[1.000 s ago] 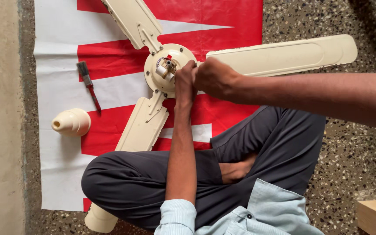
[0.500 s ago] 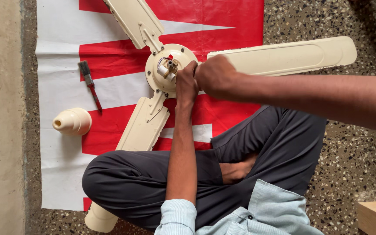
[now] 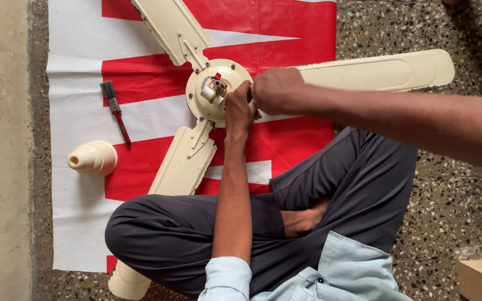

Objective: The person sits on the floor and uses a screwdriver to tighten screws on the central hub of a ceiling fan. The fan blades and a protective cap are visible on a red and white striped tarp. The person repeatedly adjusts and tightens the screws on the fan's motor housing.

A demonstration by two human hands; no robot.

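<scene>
Head view: we sit cross-legged before the cream ceiling fan [image 3: 330, 72] on the red-and-white sheet [image 3: 79, 111]. Its motor hub [image 3: 210, 83] lies at 9 o'clock from both hands. Left hand [image 3: 239, 108] and right hand [image 3: 274, 89] touch its rim, fingers curled; what they pinch, we cannot tell.

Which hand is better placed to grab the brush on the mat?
Probably left: the left hand sits at the fan hub, nearer the brush; the right hand would have to cross over it.

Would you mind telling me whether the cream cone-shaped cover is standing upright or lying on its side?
On its side: the cone-shaped cover lies on the sheet, opening facing left.
</scene>
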